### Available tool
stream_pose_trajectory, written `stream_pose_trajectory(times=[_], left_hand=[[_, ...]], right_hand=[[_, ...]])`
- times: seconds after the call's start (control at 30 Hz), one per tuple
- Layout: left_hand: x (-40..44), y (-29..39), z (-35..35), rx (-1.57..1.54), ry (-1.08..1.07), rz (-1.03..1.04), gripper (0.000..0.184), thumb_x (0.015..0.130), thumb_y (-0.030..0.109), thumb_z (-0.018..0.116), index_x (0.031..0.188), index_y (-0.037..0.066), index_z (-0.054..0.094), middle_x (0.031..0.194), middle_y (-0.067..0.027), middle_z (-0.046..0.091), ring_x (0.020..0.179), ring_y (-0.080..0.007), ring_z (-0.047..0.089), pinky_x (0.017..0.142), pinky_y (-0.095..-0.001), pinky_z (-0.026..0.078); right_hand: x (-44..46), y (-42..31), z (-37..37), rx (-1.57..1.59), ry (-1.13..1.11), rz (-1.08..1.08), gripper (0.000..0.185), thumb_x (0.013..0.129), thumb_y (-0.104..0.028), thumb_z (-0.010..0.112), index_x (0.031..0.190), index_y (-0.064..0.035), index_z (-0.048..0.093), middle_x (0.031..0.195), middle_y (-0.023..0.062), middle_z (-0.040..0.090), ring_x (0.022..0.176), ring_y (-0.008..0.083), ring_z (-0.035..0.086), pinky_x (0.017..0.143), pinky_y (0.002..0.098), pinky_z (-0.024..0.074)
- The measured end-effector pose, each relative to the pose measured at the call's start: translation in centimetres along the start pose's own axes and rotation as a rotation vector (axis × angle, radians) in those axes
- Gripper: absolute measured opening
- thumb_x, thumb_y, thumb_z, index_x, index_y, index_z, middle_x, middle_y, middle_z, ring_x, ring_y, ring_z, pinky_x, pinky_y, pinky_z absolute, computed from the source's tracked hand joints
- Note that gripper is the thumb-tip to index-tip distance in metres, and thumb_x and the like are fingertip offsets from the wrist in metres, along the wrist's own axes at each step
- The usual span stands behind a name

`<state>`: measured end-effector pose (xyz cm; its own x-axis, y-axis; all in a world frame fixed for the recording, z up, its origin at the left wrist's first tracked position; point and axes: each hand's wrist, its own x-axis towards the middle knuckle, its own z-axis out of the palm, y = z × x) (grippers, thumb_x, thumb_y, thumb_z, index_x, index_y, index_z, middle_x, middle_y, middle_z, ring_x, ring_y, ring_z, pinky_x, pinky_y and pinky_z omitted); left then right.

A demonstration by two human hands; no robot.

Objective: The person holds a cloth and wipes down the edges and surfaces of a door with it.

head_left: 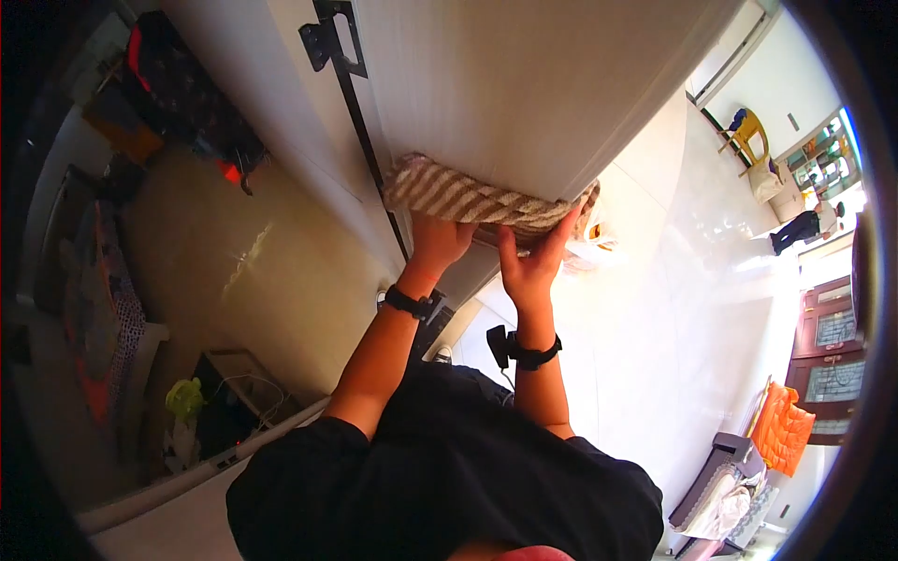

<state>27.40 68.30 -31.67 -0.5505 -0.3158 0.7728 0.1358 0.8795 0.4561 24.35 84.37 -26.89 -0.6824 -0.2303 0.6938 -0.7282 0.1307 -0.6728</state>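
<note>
A brown-and-cream striped cloth [477,198] lies across the white door [524,93], bunched along its lower part. My left hand [440,245] is at the cloth's lower edge near the hinge side, its fingers partly hidden behind or under the fabric. My right hand [538,266] holds the cloth near its right end, thumb and fingers apart from each other and pressed to the fabric. Both wrists carry black bands. A dark metal hinge [339,39] sits at the door's upper left edge.
Left of the door is a dim room with a bed [117,309] and hanging dark clothes [192,89]. Right lies a bright tiled floor [645,318], a yellow chair [746,138], a person [806,227] farther off, and an orange cloth [782,428] on furniture.
</note>
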Motion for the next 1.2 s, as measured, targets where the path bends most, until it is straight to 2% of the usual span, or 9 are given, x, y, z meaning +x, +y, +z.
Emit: stream_pose_trajectory(times=[0.13, 0.33, 0.6, 0.67, 0.8, 0.93, 0.97, 1.07, 1.2], left_hand=[[-2.0, -1.0, 1.3, -0.016, -0.026, -0.022, 0.031, 0.092, 0.026, 0.063, 0.118, 0.010, 0.070, 0.125, -0.0152, 0.065, 0.123, -0.0409, 0.055, 0.109, -0.0547, 0.035], [-3.4, -0.1, 2.0, -0.066, -0.052, -0.147, 0.042, 0.084, 0.026, 0.067, 0.123, 0.010, 0.067, 0.130, -0.0157, 0.062, 0.126, -0.0395, 0.052, 0.111, -0.0565, 0.032], [-8.0, 0.0, 3.2, -0.064, -0.164, -0.198, 0.047, 0.094, 0.026, 0.061, 0.136, 0.004, 0.057, 0.142, -0.0219, 0.053, 0.135, -0.0444, 0.044, 0.117, -0.0547, 0.027], [-8.9, -0.3, 3.3, -0.058, -0.202, -0.189, 0.049, 0.096, 0.027, 0.059, 0.139, 0.002, 0.054, 0.145, -0.0227, 0.050, 0.138, -0.0449, 0.041, 0.118, -0.0552, 0.025], [-10.4, -1.1, 3.6, -0.074, -0.127, -0.217, 0.050, 0.100, 0.024, 0.054, 0.142, -0.001, 0.047, 0.148, -0.0263, 0.045, 0.141, -0.0466, 0.036, 0.119, -0.0566, 0.021], [-9.9, -0.9, 3.0, -0.196, -0.044, -0.282, 0.048, 0.098, 0.017, 0.055, 0.141, -0.002, 0.044, 0.144, -0.0275, 0.046, 0.138, -0.0464, 0.037, 0.119, -0.0560, 0.021], [-9.4, -0.8, 2.9, -0.230, -0.001, -0.277, 0.047, 0.097, 0.014, 0.055, 0.140, -0.002, 0.044, 0.142, -0.0273, 0.046, 0.137, -0.0462, 0.038, 0.118, -0.0557, 0.022], [-6.2, 1.0, 1.0, -0.277, 0.105, -0.225, 0.037, 0.089, 0.004, 0.059, 0.125, -0.004, 0.057, 0.131, -0.0260, 0.057, 0.123, -0.0445, 0.052, 0.106, -0.0525, 0.038], [-2.8, 2.0, 0.0, -0.170, 0.085, -0.112, 0.044, 0.089, 0.005, 0.064, 0.130, -0.001, 0.050, 0.127, -0.0235, 0.056, 0.121, -0.0436, 0.050, 0.108, -0.0534, 0.034]], right_hand=[[-0.9, 1.2, 0.4, 0.111, -0.029, 0.060, 0.102, 0.083, -0.001, 0.074, 0.159, 0.0072, 0.006, 0.164, 0.0345, 0.011, 0.154, 0.0440, 0.017, 0.122, 0.0445, 0.0215], [-1.7, 2.3, 0.6, 0.023, -0.053, 0.083, 0.101, 0.083, 0.003, 0.069, 0.159, 0.0067, 0.003, 0.165, 0.0337, 0.009, 0.154, 0.0434, 0.014, 0.122, 0.0438, 0.0201], [-4.8, 4.2, 2.4, 0.005, -0.041, 0.194, 0.098, 0.081, 0.008, 0.062, 0.160, 0.0044, 0.002, 0.165, 0.0335, 0.006, 0.154, 0.0481, 0.013, 0.123, 0.0467, 0.0183], [-5.1, 4.3, 2.4, -0.063, -0.054, 0.122, 0.097, 0.082, 0.008, 0.060, 0.160, 0.0041, 0.003, 0.165, 0.0338, 0.006, 0.153, 0.0489, 0.013, 0.123, 0.0470, 0.0191], [-6.5, 4.5, 2.8, -0.097, -0.089, 0.186, 0.094, 0.083, 0.008, 0.055, 0.160, 0.0040, 0.002, 0.164, 0.0355, 0.009, 0.153, 0.0496, 0.015, 0.123, 0.0468, 0.0205], [-5.2, 3.2, 1.4, -0.112, -0.065, 0.120, 0.084, 0.082, 0.013, 0.050, 0.159, 0.0027, 0.020, 0.164, 0.0305, 0.019, 0.152, 0.0449, 0.022, 0.122, 0.0449, 0.0251], [-4.5, 2.3, 1.1, -0.057, -0.018, 0.123, 0.077, 0.083, 0.014, 0.052, 0.156, 0.0027, 0.031, 0.163, 0.0284, 0.026, 0.151, 0.0429, 0.027, 0.121, 0.0437, 0.0271], [-3.3, 0.7, 0.4, -0.005, -0.001, 0.096, 0.073, 0.084, 0.012, 0.055, 0.154, 0.0043, 0.034, 0.162, 0.0289, 0.028, 0.151, 0.0427, 0.029, 0.120, 0.0432, 0.0283], [-0.9, -0.7, 0.8, 0.055, 0.055, 0.026, 0.067, 0.088, 0.008, 0.055, 0.152, 0.0067, 0.034, 0.162, 0.0282, 0.029, 0.151, 0.0416, 0.029, 0.120, 0.0438, 0.0280]])
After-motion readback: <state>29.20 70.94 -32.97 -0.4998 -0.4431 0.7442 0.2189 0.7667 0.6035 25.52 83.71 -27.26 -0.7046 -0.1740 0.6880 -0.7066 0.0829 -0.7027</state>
